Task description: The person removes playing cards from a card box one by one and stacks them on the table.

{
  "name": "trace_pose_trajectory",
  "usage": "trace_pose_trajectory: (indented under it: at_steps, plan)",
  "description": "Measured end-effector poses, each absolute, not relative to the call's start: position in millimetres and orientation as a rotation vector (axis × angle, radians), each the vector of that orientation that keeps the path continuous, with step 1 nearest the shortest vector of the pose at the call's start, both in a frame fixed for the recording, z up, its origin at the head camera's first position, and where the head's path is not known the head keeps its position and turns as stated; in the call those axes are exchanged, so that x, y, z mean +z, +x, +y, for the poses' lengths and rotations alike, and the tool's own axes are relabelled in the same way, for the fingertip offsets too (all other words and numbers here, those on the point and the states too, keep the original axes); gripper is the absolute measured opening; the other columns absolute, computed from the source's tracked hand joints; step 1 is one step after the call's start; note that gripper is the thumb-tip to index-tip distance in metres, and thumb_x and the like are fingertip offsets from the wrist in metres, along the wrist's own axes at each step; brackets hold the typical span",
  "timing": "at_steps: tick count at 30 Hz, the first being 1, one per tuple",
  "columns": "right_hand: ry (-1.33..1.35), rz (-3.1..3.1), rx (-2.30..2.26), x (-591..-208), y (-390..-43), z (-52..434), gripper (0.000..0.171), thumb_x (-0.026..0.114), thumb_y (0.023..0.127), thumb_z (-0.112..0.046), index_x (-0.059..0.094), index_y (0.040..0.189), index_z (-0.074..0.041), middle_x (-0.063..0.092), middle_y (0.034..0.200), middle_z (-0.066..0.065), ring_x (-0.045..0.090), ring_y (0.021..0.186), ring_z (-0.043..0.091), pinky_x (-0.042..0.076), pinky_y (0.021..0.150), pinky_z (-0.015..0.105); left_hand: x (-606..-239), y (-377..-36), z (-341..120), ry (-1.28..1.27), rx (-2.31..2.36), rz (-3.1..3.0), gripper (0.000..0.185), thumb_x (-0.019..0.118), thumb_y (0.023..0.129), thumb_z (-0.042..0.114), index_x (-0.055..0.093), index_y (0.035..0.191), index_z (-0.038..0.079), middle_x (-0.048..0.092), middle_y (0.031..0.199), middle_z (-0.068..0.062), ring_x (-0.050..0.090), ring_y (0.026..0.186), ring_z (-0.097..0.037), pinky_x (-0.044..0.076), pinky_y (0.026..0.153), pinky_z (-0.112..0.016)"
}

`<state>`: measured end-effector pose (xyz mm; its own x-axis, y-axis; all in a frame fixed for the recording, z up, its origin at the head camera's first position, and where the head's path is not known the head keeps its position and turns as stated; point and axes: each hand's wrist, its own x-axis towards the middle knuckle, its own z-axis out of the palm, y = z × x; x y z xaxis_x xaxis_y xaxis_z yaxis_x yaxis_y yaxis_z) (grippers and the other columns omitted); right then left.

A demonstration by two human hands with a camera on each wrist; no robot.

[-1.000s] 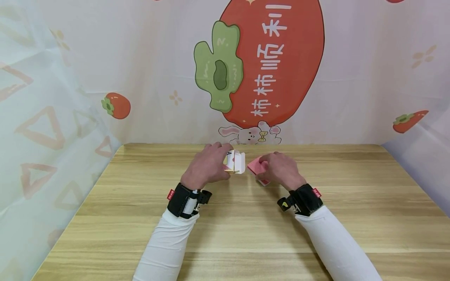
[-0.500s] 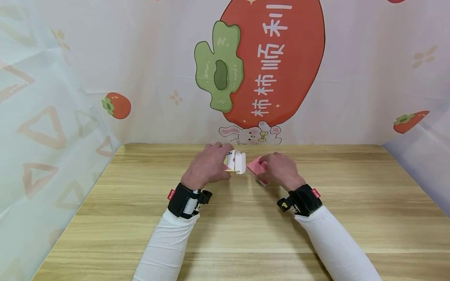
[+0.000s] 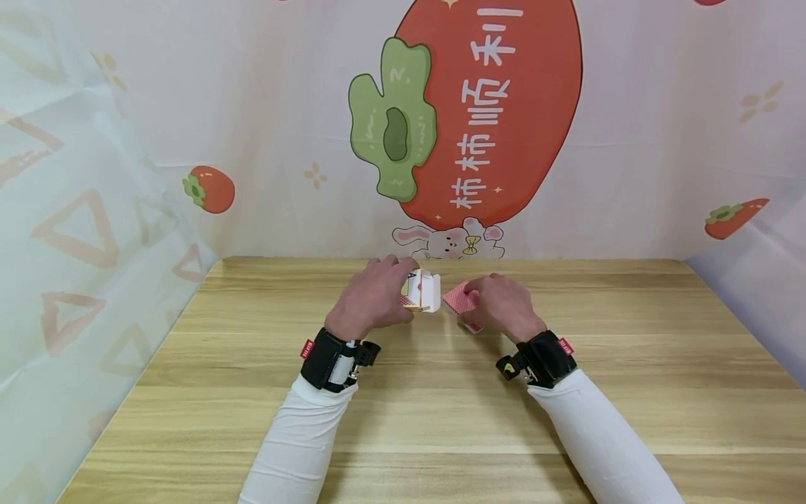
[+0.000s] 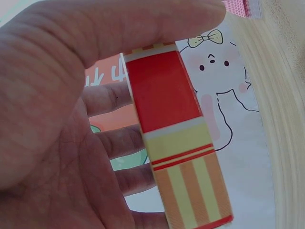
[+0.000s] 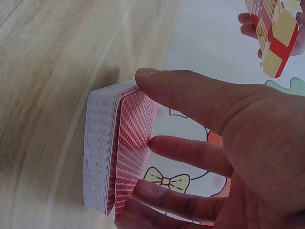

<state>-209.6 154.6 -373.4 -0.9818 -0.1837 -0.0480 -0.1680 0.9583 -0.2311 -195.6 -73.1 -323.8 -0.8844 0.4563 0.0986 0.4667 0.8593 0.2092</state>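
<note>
My left hand (image 3: 371, 297) grips a card box (image 4: 167, 95) with red, cream and orange stripes, thumb on one side and fingers on the other. In the head view the white flap of the box points right, and an ace-marked face shows beside it. Just to the right, a deck of playing cards (image 5: 99, 152) lies on the table. My right hand (image 3: 504, 301) pinches red-backed cards (image 5: 134, 138) on top of that deck, thumb at one edge and fingertips at the other. A narrow gap separates these cards from the stack at one side.
Both hands work near the back edge of the wooden table (image 3: 415, 420). Behind it hangs a pale cloth (image 3: 283, 105) printed with a large red persimmon and a rabbit.
</note>
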Motion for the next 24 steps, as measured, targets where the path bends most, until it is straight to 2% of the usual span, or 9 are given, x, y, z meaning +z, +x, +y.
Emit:
trace_pose_trajectory:
  at_steps: [7, 15, 24]
  plan:
    - [-0.256, 3.032, -0.366, -373.9, -209.1, 153.8, 0.057, 0.086, 0.078, -0.042, 0.072, 0.125, -0.013, 0.067, 0.109, 0.013, 0.057, 0.094, 0.029, 0.050, 0.068, 0.038, -323.3, -194.6, -73.2, -0.736, -0.360, -2.992, 0.066, 0.087, 0.071, 0.016, 0.059, 0.131, 0.012, 0.060, 0.108, -0.008, 0.053, 0.095, -0.026, 0.050, 0.078, -0.038]
    - [-0.277, 3.048, -0.370, -375.6, -209.9, 153.8, 0.054, 0.087, 0.077, -0.039, 0.074, 0.119, -0.009, 0.067, 0.097, 0.009, 0.057, 0.086, 0.026, 0.049, 0.063, 0.036, -322.9, -194.1, -72.8, -0.736, -0.360, -2.998, 0.069, 0.088, 0.071, 0.016, 0.058, 0.132, 0.012, 0.060, 0.109, -0.008, 0.053, 0.095, -0.027, 0.051, 0.077, -0.039]
    - [-0.270, 3.030, -0.381, -376.2, -210.0, 154.0, 0.055, 0.086, 0.078, -0.040, 0.073, 0.122, -0.010, 0.068, 0.105, 0.013, 0.057, 0.090, 0.028, 0.050, 0.066, 0.037, -322.2, -193.3, -72.7, -0.729, -0.369, -3.003, 0.068, 0.087, 0.071, 0.015, 0.059, 0.132, 0.012, 0.061, 0.111, -0.009, 0.054, 0.096, -0.028, 0.052, 0.078, -0.040]
